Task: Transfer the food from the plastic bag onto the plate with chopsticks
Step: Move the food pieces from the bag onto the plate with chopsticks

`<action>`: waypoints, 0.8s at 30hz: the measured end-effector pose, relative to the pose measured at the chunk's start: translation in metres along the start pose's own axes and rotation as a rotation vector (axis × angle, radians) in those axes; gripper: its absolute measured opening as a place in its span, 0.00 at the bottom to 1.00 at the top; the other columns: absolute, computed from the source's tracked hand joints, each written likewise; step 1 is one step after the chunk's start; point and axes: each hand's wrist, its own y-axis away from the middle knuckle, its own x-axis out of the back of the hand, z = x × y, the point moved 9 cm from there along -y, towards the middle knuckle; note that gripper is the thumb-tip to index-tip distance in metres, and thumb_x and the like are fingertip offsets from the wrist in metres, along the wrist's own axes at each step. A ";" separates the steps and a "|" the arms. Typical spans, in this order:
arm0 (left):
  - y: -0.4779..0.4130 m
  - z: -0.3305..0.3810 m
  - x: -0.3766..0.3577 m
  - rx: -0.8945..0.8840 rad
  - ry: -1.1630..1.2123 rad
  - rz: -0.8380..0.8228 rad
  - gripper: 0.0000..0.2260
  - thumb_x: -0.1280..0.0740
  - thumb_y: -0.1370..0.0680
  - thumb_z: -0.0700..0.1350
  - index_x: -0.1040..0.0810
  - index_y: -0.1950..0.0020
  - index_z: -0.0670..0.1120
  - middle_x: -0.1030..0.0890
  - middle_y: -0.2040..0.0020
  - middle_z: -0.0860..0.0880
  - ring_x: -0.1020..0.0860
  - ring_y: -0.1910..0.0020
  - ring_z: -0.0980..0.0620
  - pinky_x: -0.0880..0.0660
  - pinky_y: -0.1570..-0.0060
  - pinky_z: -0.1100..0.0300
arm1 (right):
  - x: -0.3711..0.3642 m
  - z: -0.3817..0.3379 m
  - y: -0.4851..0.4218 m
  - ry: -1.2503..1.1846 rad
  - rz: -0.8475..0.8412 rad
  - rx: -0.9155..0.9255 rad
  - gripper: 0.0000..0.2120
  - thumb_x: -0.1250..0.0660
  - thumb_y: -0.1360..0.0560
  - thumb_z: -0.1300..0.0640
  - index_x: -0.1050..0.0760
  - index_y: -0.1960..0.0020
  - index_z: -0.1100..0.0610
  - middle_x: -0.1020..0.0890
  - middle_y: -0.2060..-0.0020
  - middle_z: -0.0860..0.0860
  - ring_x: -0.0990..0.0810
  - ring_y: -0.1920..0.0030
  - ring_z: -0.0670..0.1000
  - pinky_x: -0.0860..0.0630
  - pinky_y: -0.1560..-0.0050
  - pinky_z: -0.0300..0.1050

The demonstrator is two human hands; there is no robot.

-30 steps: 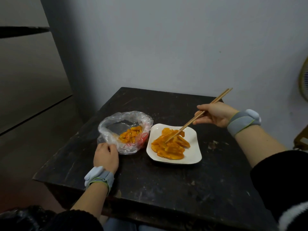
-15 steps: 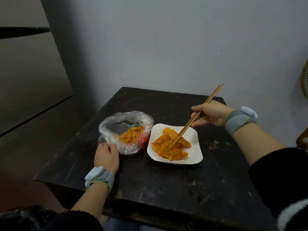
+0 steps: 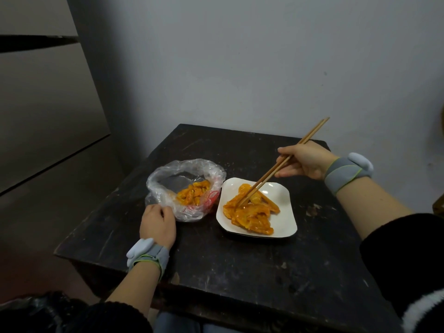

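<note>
A clear plastic bag [image 3: 211,173] lies open on the dark table, with orange sauced food [image 3: 193,195] inside it. To its right stands a white square plate [image 3: 280,221] carrying a heap of the same orange food [image 3: 251,216]. My left hand [image 3: 157,224] pinches the bag's near rim. My right hand [image 3: 304,161], beyond the plate's far right corner, grips wooden chopsticks [image 3: 271,169]. Their tips rest in the food on the plate, beside a rounder yellow piece [image 3: 255,197].
The small dark wooden table [image 3: 240,260] is scuffed and stands in a corner against a grey wall. Its left and near edges drop off to the floor. Both wrists wear grey bands.
My right hand has shifted slightly and the chopsticks' tips have moved a little within the food on the plate. My left hand and the bag have stayed put.
</note>
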 end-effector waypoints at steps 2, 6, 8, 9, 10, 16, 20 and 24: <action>-0.002 -0.003 0.002 0.008 0.007 0.009 0.14 0.43 0.22 0.42 0.25 0.60 0.35 0.25 0.53 0.39 0.29 0.59 0.46 0.37 0.59 0.56 | -0.010 -0.006 -0.002 -0.046 -0.020 0.020 0.11 0.36 0.20 0.55 0.22 0.51 0.64 0.15 0.61 0.60 0.14 0.62 0.56 0.16 0.64 0.43; 0.000 -0.003 0.001 0.015 0.022 0.009 0.13 0.43 0.22 0.42 0.25 0.61 0.35 0.25 0.54 0.40 0.30 0.59 0.47 0.37 0.60 0.57 | -0.029 -0.014 -0.003 -0.202 -0.044 0.082 0.11 0.37 0.20 0.55 0.22 0.52 0.63 0.15 0.60 0.60 0.14 0.61 0.56 0.17 0.64 0.42; -0.001 -0.005 0.002 0.024 0.032 0.013 0.13 0.43 0.22 0.42 0.25 0.61 0.35 0.25 0.54 0.40 0.29 0.59 0.47 0.37 0.60 0.57 | -0.043 -0.020 -0.006 -0.240 -0.040 0.135 0.11 0.37 0.20 0.55 0.22 0.51 0.63 0.15 0.59 0.60 0.14 0.59 0.56 0.16 0.63 0.42; 0.000 -0.003 0.002 0.021 0.038 0.012 0.13 0.43 0.22 0.42 0.25 0.61 0.35 0.25 0.54 0.41 0.29 0.59 0.47 0.37 0.60 0.57 | -0.047 -0.022 -0.006 -0.242 -0.027 0.167 0.12 0.37 0.20 0.55 0.22 0.51 0.63 0.16 0.58 0.60 0.14 0.58 0.56 0.16 0.62 0.43; 0.000 -0.002 0.002 0.019 0.044 0.013 0.13 0.43 0.22 0.42 0.25 0.61 0.36 0.25 0.54 0.41 0.29 0.59 0.47 0.37 0.60 0.57 | -0.053 -0.024 -0.008 -0.228 -0.015 0.198 0.12 0.37 0.20 0.55 0.22 0.50 0.63 0.16 0.58 0.61 0.14 0.58 0.57 0.16 0.61 0.44; -0.002 -0.006 0.001 0.025 0.069 0.024 0.13 0.42 0.22 0.42 0.25 0.62 0.36 0.25 0.55 0.42 0.27 0.59 0.45 0.36 0.60 0.57 | -0.083 -0.027 -0.023 -0.026 0.063 0.283 0.14 0.36 0.21 0.52 0.22 0.46 0.63 0.15 0.59 0.59 0.14 0.63 0.53 0.17 0.65 0.43; -0.004 -0.008 0.002 0.032 0.076 0.041 0.13 0.42 0.22 0.42 0.25 0.62 0.36 0.25 0.55 0.42 0.27 0.59 0.45 0.36 0.61 0.57 | -0.098 -0.023 -0.033 0.019 0.062 0.294 0.14 0.35 0.21 0.52 0.22 0.45 0.63 0.15 0.60 0.58 0.14 0.65 0.52 0.18 0.67 0.41; -0.004 -0.007 0.002 0.026 0.094 0.046 0.13 0.42 0.22 0.42 0.25 0.62 0.36 0.25 0.55 0.43 0.26 0.59 0.45 0.34 0.60 0.57 | -0.111 -0.025 -0.033 0.066 0.067 0.344 0.14 0.34 0.22 0.52 0.23 0.45 0.63 0.15 0.60 0.57 0.14 0.65 0.50 0.20 0.70 0.37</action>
